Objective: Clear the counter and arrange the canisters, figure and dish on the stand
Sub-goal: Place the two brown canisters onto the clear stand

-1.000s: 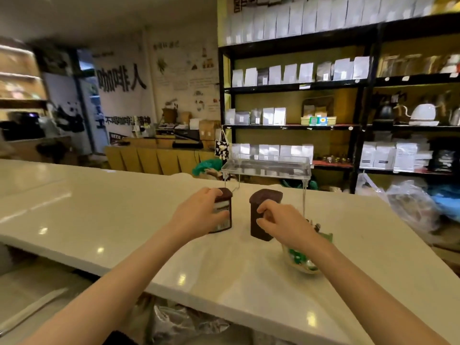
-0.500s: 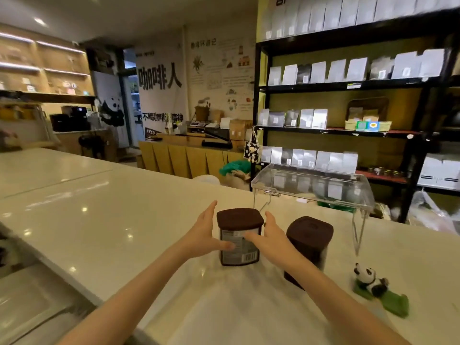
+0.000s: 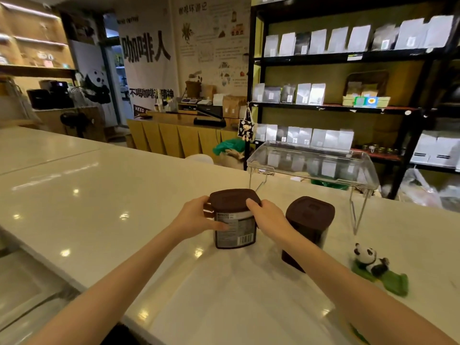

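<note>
Canisters are seen on the white worktop [image 3: 104, 200], two of them, both with dark brown lids. The nearer items are met first: at the right edge a panda figure [image 3: 368, 258] lies on a green base, set on the worktop well apart from the hands. Just left of it the second canister [image 3: 308, 227] stands upright and is touched by no hand, though part of its lower side is hidden behind the right forearm.

Slightly farther and to the left, the labelled canister [image 3: 234, 220] is held from both sides. The left hand [image 3: 196, 216] is pressed against its left side, with the fingers [image 3: 219, 226] wrapped across the printed label. The right hand [image 3: 267, 215] is closed on its right side, with a fingertip laid at the edge of the lid. The canister is kept upright, with its base at the worktop; whether it is lifted clear cannot be told.

Beyond both canisters a clear plastic stand [image 3: 311, 163] on thin wire legs is placed at the far edge of the worktop, and nothing is seen on its top. Behind it, black shelves [image 3: 336, 57] are filled with rows of pale pouches.
</note>
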